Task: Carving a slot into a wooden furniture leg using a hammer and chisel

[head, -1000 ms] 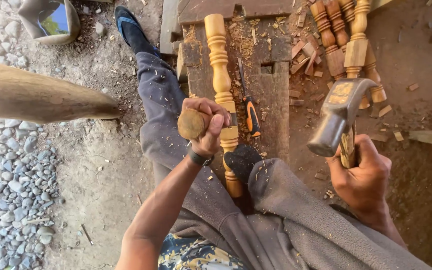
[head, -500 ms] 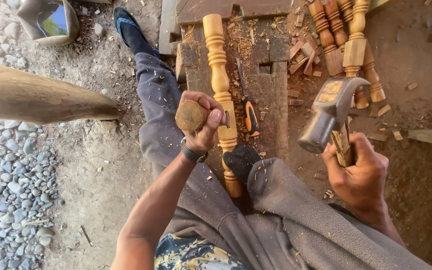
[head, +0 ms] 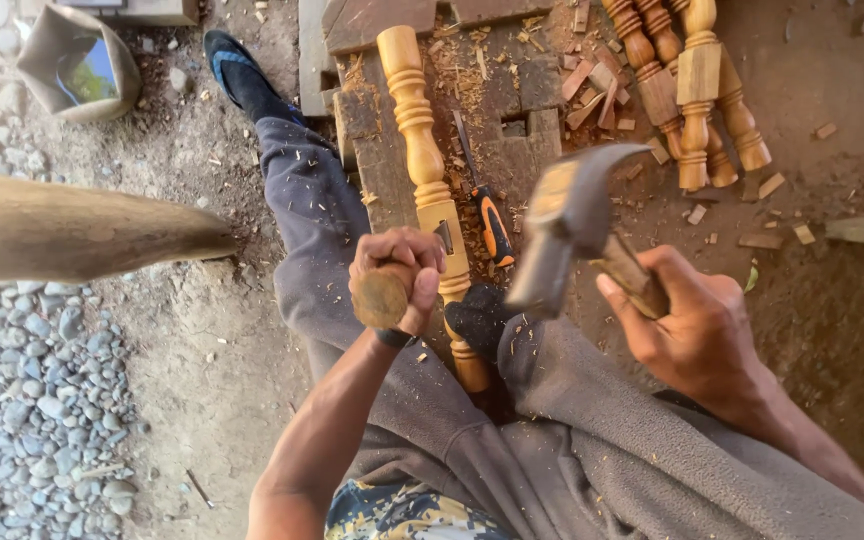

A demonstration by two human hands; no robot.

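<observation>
Grip: left hand fisted round chisel handle, probably upright on spindle | right hand clenched hammer, raised right of the handle (spindle ran lengthwise away on desk)

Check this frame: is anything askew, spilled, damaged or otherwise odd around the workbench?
Nothing damaged. Wood chips and offcuts litter the bench and the ground. A foot in a dark sock pins the turned spindle, near the chisel handle in the left hand. The right hand holds a hammer.
</observation>
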